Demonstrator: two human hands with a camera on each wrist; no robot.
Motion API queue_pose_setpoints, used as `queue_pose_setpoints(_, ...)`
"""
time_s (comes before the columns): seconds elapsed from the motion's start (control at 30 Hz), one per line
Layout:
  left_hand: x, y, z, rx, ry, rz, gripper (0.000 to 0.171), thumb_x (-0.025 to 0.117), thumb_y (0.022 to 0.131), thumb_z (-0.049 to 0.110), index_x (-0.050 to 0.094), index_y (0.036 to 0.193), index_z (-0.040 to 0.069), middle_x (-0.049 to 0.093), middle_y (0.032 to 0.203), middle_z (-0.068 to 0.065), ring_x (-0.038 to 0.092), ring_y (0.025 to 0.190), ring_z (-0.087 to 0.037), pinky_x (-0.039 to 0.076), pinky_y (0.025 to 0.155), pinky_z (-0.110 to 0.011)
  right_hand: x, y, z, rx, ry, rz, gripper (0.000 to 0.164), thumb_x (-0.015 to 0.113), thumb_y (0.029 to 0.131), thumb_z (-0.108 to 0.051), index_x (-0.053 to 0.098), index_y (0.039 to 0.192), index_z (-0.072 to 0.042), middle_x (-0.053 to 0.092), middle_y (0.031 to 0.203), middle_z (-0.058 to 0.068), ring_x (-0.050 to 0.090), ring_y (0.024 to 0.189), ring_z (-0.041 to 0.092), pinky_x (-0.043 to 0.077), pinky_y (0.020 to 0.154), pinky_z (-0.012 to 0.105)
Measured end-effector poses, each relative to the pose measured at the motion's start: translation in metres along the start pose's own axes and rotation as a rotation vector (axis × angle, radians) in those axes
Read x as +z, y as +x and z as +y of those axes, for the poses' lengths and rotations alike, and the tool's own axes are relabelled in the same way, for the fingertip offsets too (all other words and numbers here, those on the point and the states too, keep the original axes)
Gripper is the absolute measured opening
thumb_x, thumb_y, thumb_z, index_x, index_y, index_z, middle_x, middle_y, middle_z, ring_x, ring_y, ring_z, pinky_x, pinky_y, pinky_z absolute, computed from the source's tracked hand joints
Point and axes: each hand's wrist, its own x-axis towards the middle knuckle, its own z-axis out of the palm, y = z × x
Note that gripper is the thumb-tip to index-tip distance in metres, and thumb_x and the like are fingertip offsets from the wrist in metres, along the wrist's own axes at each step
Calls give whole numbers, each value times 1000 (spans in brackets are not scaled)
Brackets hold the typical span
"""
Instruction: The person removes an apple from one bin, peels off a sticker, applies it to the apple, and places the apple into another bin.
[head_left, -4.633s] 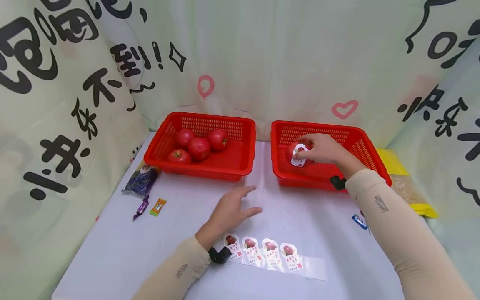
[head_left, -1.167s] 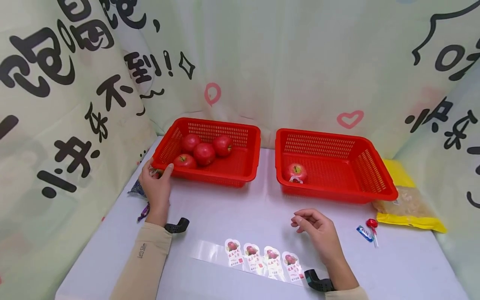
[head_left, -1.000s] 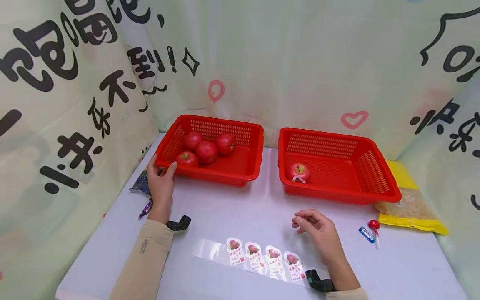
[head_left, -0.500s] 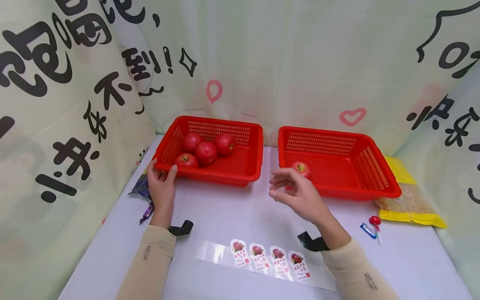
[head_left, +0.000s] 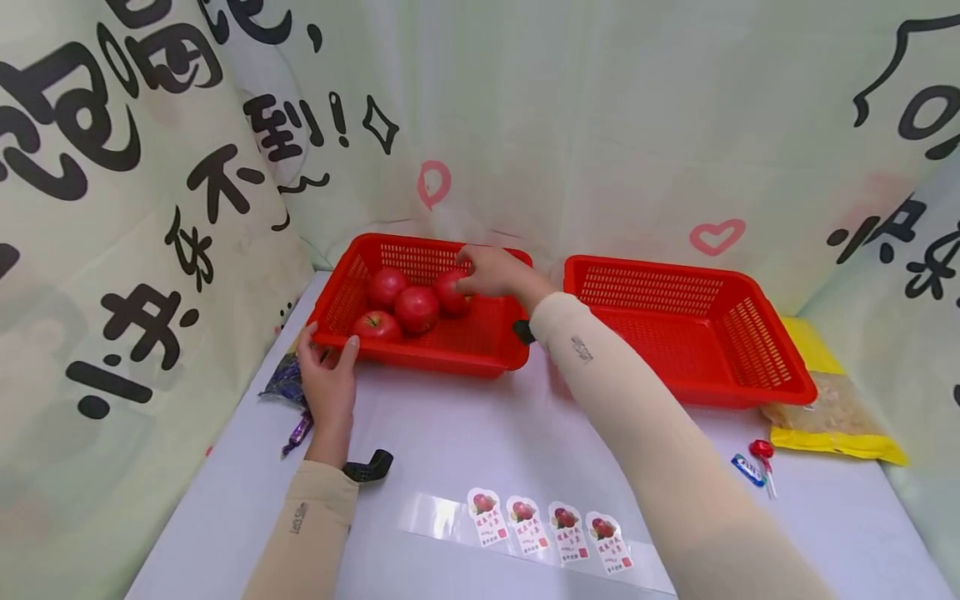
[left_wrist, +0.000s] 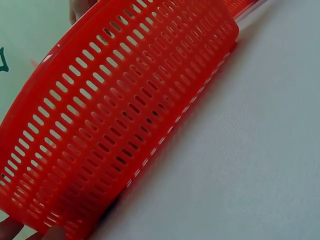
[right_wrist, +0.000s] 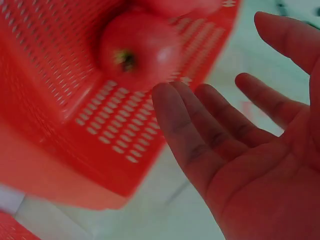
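My left hand (head_left: 330,392) grips the front left corner of the left red basket (head_left: 427,358), thumb on the near side. In the left wrist view, fingertips (left_wrist: 54,233) show at the corner of the basket's slotted wall. Several red apples (head_left: 417,309) lie in this basket. My right hand (head_left: 495,273) reaches over its right side, fingers beside the rightmost apple (head_left: 448,293). The right wrist view shows that hand with fingers extended and spread, fingertips close to an apple (right_wrist: 140,52). My right sleeve covers the front left of the right red basket (head_left: 660,333).
Several apple-picture stickers (head_left: 487,521) sit on a clear strip (head_left: 435,518) at the table's front. A lollipop (head_left: 762,450), a blue-wrapped candy (head_left: 748,470) and a yellow bag (head_left: 836,417) lie right. A purple bag (head_left: 285,382) and purple candy (head_left: 297,435) lie left.
The labelled apple was set down in the right basket. My left hand moved from mid-table to the left basket's corner. My right hand then swung left across to the left basket's apples.
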Motion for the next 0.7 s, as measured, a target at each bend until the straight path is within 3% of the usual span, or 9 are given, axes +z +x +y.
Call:
queue_pose_setpoints(0.13,1,0,-1,-5,26,10,73,74,100,30,34,161,36,39,168,1,47,149,-23,49,118,-41,11,26,-1,93,15,-69,71,72,100,-33,41,161,-17,55,153,8,50,136,28,52,115,50)
queue_pose_setpoints(0.33,4,-2,0,-11,28,3,73,74,100,30,34,161,36,38,169,3,46,150,-21,48,119,-39,28,45,-3,238,11,-139,83,77,96,-26,33,166,-35,40,166,4,39,145,29,55,111,53)
queue_pose_setpoints(0.53,3,-4,1,2,50,28,72,74,100,33,34,160,34,38,168,4,47,149,-20,48,119,-38,45,54,-4,211,-84,-61,89,79,94,-22,31,167,-34,25,175,8,38,150,31,56,110,52)
queue_pose_setpoints(0.7,3,-2,-1,7,72,24,72,73,101,34,34,160,36,37,169,5,45,150,-20,48,119,-38,49,56,-2,226,-93,-79,90,80,93,-17,32,167,-33,40,168,7,46,141,28,55,112,49)
